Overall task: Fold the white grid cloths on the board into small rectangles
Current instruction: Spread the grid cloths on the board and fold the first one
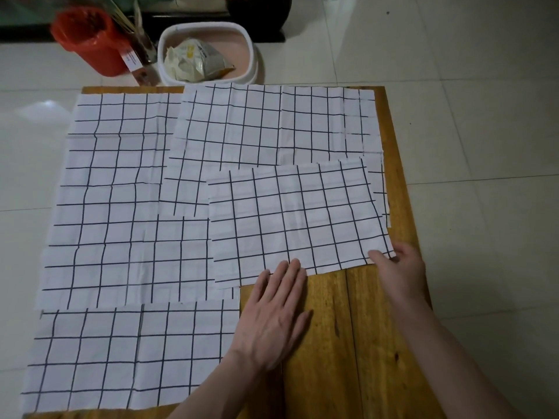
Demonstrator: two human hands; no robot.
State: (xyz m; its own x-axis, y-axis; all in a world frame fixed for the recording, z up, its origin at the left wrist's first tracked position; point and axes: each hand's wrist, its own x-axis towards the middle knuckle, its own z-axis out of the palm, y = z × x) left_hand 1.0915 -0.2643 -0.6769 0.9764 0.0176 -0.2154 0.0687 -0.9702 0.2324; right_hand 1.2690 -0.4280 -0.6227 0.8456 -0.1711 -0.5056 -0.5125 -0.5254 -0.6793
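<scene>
Several white cloths with a dark grid lie spread flat on a wooden board [357, 328]. The topmost cloth [296, 219] lies at the right middle, overlapping the others. My right hand [399, 270] pinches its near right corner between thumb and fingers. My left hand [272, 316] rests flat, fingers together, on the bare wood with its fingertips on that cloth's near edge. A large cloth [115, 201] covers the left side, another [266, 125] lies at the back, and one more [127, 355] lies at the near left.
Beyond the board on the pale tiled floor stand a red bucket [90, 40] lined with a bag and a white oval bin [208, 52] holding crumpled wrappers. The board's right edge [402, 189] drops to the floor. Bare wood shows at the near right.
</scene>
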